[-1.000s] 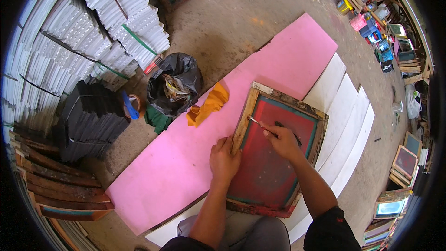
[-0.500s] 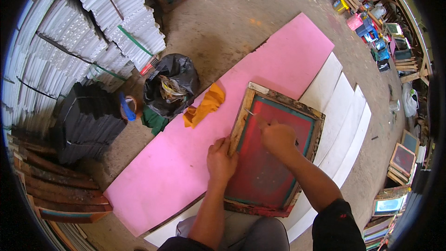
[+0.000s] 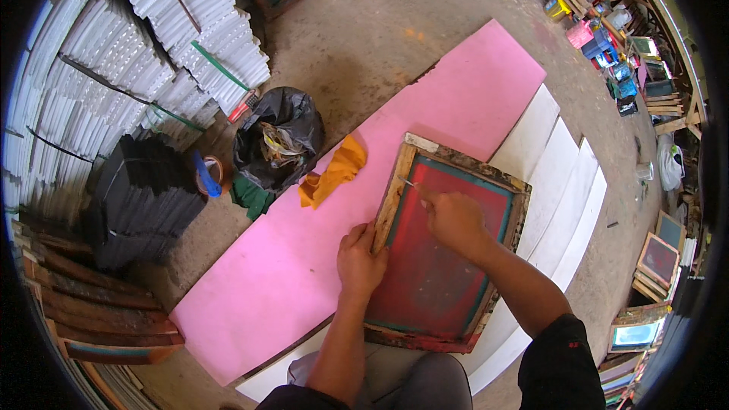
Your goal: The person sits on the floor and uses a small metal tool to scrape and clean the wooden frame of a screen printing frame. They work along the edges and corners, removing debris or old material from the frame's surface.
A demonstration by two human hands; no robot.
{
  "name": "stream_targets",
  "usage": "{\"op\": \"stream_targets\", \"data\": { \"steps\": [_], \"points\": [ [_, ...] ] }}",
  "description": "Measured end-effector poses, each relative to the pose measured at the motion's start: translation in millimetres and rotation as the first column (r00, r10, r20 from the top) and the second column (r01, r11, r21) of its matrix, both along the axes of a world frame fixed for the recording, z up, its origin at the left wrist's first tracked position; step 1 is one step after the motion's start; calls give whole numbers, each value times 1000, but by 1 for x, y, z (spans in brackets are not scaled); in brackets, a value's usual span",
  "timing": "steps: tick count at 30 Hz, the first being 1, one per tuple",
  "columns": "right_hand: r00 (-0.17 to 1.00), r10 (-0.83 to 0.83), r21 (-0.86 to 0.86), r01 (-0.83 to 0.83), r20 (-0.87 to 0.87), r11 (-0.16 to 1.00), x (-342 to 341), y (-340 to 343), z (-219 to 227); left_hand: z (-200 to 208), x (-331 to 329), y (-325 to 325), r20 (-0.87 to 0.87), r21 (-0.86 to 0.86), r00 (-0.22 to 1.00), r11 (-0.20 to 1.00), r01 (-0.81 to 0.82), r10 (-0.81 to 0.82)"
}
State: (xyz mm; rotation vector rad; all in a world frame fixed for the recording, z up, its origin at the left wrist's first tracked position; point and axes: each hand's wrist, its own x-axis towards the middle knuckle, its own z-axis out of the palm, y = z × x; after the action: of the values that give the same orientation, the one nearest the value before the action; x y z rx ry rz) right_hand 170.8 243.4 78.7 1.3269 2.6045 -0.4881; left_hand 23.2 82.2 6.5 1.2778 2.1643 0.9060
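A screen-printing frame (image 3: 395, 197) with worn wooden bars and a red, teal-edged mesh lies tilted over the pink board, its near end by my lap. My left hand (image 3: 360, 264) is closed on the frame's left bar, thumb on the wood. My right hand (image 3: 457, 223) is closed around a thin metal tool (image 3: 408, 182) above the mesh; the tool's tip reaches the inner edge of the left bar near the upper corner. Its handle is hidden in my fist, so I cannot tell its exact kind.
Under the frame lie a pink board (image 3: 258, 304) and white sheets (image 3: 554, 159). An orange cloth (image 3: 334, 171) rests on the pink board, beside a black bag (image 3: 300, 118) of scraps. Stacked white sheets (image 3: 182, 7) and a black stack (image 3: 148, 201) stand left. Far right, a person sits among containers.
My right forearm and elbow have swung slightly outward to the right, and the fist has turned a little. The tool's tip stays near the same spot. My left hand and the frame have barely shifted.
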Motion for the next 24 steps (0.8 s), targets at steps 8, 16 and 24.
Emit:
{"op": "stream_targets", "data": {
  "steps": [8, 16, 24],
  "points": [
    [997, 50, 159, -40, -60, 986, 11, -11, -19, 2, -2, 1, 26, -16, 1000, 1000, 4, -3],
    [789, -415, -512, 150, -454, 846, 23, 0, -54, 2, -1, 3, 33, -8, 999, 1000, 5, -5],
    [833, -178, -256, 45, -524, 966, 28, 15, -65, 5, -2, 4, 45, -11, 999, 1000, 12, -12]
  ]
}}
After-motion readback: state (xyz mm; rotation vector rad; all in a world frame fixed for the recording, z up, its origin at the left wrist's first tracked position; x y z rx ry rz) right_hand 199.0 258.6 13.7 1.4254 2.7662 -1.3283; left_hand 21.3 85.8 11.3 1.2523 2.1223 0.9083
